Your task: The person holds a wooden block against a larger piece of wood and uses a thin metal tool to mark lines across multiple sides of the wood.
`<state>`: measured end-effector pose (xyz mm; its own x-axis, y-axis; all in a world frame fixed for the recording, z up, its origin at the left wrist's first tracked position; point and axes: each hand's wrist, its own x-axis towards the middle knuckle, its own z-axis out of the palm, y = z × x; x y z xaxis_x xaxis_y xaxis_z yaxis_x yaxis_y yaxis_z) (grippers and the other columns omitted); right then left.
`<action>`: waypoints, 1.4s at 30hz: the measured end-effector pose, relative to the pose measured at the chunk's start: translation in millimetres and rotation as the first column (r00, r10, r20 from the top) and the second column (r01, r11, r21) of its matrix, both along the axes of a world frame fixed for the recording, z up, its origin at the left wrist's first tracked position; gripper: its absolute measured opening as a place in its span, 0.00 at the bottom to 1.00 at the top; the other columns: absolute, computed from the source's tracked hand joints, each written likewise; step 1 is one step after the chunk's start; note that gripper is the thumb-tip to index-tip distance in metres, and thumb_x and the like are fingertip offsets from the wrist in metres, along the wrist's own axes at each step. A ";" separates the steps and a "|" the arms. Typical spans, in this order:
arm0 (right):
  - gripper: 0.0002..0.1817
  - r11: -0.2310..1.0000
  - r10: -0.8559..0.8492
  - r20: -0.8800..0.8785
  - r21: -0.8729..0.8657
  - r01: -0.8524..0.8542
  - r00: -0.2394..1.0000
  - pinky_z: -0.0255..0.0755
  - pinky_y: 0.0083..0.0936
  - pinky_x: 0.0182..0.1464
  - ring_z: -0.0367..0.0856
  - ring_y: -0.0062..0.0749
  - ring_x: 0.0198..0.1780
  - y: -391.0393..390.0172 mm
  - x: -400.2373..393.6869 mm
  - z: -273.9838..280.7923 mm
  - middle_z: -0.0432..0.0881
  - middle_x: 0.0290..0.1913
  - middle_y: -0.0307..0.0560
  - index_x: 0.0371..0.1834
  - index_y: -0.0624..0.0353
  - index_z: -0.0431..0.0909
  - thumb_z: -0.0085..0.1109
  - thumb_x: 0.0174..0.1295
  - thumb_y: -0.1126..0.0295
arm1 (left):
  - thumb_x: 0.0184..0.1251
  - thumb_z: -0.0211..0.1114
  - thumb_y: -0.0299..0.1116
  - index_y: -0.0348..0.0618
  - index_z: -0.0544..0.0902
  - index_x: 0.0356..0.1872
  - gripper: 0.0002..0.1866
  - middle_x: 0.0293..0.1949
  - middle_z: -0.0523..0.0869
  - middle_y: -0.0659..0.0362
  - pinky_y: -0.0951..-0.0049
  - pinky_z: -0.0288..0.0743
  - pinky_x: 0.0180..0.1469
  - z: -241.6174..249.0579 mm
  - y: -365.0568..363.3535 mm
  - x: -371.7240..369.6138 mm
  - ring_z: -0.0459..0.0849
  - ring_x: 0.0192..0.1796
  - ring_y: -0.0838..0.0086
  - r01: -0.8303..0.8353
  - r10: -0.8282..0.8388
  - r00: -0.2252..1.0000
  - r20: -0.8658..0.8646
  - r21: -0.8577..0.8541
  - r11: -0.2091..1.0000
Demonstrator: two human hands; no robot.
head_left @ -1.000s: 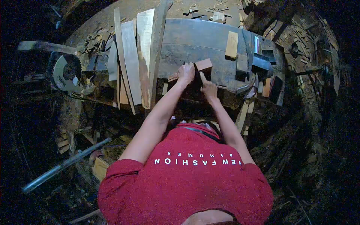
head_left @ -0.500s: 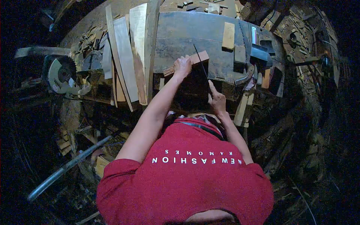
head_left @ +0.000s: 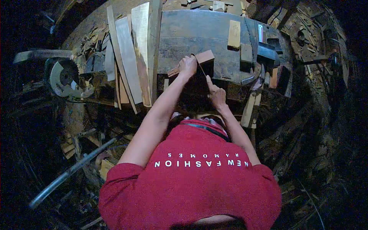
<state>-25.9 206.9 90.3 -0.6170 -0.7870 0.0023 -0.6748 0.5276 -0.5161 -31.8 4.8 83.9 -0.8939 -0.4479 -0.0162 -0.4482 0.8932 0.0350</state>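
My left hand (head_left: 188,66) is closed on a reddish-brown wood block (head_left: 205,56) at the front edge of the bench, pressing it down. A rougher end of wood sticks out left of my fingers. My right hand (head_left: 217,95) grips a long, thin, dark tool (head_left: 201,69), with the index finger stretched along it. Its narrow blade lies slantwise across the block, close beside my left fingers. Whether it is a file or a saw I cannot tell, and its handle is hidden in my palm.
Several long boards (head_left: 139,38) lean across the bench (head_left: 184,25) on the left, near a circular saw blade (head_left: 66,76). To the right are a pale wood block (head_left: 234,33), a toothed saw blade (head_left: 248,34) and a blue-grey metal tool (head_left: 267,52). A metal pipe (head_left: 73,170) is at lower left.
My right hand has moved slightly left and forward. The tool's blade has slid left along the block towards my left hand, which still holds the block in place.
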 end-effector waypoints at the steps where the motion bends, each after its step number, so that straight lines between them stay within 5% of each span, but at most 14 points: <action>1: 0.46 1.000 0.004 0.005 0.001 -0.004 1.000 0.70 0.39 0.24 0.77 0.47 0.24 0.6 0.7 -1.9 0.76 0.24 0.53 0.68 0.50 0.49 0.58 0.40 0.79 | 0.54 0.54 0.29 0.37 0.78 0.31 0.07 0.28 0.81 0.45 0.62 0.79 0.29 -0.2 -0.9 -1.0 0.84 0.32 0.56 -0.006 0.006 1.000 0.012 0.008 1.000; 20: 0.42 0.998 -0.001 -0.018 0.064 0.002 1.000 0.74 0.38 0.22 0.79 0.45 0.22 -11.9 0.5 -5.6 0.78 0.23 0.51 0.66 0.52 0.52 0.57 0.43 0.74 | 0.57 0.52 0.28 0.35 0.77 0.31 0.08 0.26 0.81 0.43 0.60 0.79 0.31 -2.9 -3.9 -4.2 0.83 0.31 0.54 -0.011 0.006 0.999 0.047 0.113 0.993; 26: 0.35 0.994 -0.071 -0.048 -0.080 0.067 0.996 0.73 0.37 0.22 0.79 0.47 0.21 -56.9 -23.7 -15.8 0.78 0.21 0.52 0.62 0.54 0.59 0.54 0.46 0.74 | 0.56 0.52 0.28 0.37 0.77 0.29 0.07 0.24 0.81 0.45 0.61 0.79 0.28 0.3 -2.0 0.2 0.83 0.29 0.53 0.015 -0.011 0.998 -0.056 0.071 0.997; 37: 0.43 0.996 -0.060 0.044 0.068 0.057 0.997 0.72 0.41 0.25 0.77 0.49 0.23 -6.0 2.3 -7.6 0.76 0.22 0.54 0.67 0.48 0.52 0.56 0.42 0.76 | 0.55 0.54 0.28 0.36 0.77 0.30 0.07 0.27 0.81 0.44 0.60 0.79 0.32 2.6 -0.2 -2.1 0.83 0.31 0.52 -0.013 0.014 1.000 -0.009 0.085 0.996; 42: 0.41 0.988 -0.142 -0.021 -0.061 0.141 0.990 0.72 0.42 0.28 0.78 0.51 0.25 -61.0 -20.9 -36.3 0.77 0.23 0.55 0.65 0.49 0.55 0.57 0.43 0.75 | 0.56 0.52 0.29 0.36 0.77 0.32 0.08 0.28 0.81 0.43 0.60 0.79 0.33 3.4 2.6 2.4 0.83 0.33 0.52 0.011 -0.010 0.999 -0.035 0.037 0.999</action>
<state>-46.9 145.9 54.0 -0.7213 -0.6897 0.0629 -0.6085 0.5877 -0.5332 -29.4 7.4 87.2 -0.8988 -0.4383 -0.0012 -0.4368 0.8956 0.0837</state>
